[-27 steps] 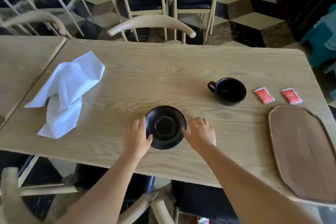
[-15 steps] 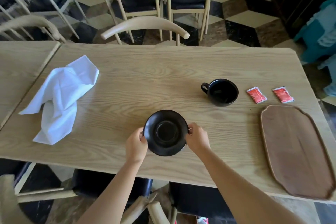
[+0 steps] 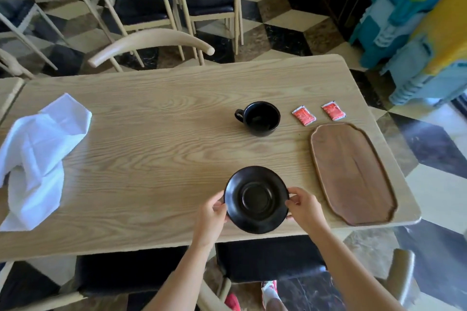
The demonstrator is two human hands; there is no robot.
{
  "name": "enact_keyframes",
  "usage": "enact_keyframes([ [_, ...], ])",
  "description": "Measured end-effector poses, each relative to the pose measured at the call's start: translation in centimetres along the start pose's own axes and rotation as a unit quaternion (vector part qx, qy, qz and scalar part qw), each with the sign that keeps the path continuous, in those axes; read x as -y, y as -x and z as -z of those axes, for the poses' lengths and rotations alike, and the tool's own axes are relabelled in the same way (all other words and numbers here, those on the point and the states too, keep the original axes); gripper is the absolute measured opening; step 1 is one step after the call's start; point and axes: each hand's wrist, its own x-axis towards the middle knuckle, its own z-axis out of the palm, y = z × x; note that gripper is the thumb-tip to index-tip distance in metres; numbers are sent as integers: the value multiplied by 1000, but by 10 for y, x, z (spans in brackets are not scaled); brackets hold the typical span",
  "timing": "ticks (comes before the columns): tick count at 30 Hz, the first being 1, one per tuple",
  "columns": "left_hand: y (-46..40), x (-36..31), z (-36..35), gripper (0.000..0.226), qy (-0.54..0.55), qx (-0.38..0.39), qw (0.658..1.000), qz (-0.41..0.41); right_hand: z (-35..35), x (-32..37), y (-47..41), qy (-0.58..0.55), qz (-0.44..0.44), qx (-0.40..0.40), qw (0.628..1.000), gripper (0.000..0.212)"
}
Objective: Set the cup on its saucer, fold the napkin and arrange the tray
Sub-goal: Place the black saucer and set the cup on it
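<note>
Both hands, left hand (image 3: 211, 214) and right hand (image 3: 304, 209), pinch the saucer (image 3: 256, 199) rim with their fingers; next it probably goes onto the tray (image 3: 352, 174) beside it.

saucer (image 3: 256, 199) near table (image 3: 156, 139) front edge, cup (image 3: 261, 118) behind it, tray (image 3: 352, 174) right, napkin (image 3: 38, 159) far left.

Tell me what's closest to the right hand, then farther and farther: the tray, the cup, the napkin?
From the right hand:
1. Tray, just to its right.
2. Cup, farther back on the table.
3. Napkin, way over at the left end.
</note>
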Motion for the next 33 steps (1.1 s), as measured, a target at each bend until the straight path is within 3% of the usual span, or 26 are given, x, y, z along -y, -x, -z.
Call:
enact_keyframes([
  [15, -3, 10, -21, 35, -73, 5, 997, 5, 12, -25, -2, -33, -32, 2, 999, 24],
  [22, -5, 9, -21, 34, -18, 16, 1000, 13, 14, -24, -6, -17, -17, 19, 1000, 24],
  [27, 1, 11, -24, 34, 7, 6, 1000, 10, 8, -26, 0, -33, -9, -18, 999, 24],
  [33, -2, 9, -20, 36, -62, 16, 998, 9, 14, -21, -4, -14, -30, 8, 999, 23],
])
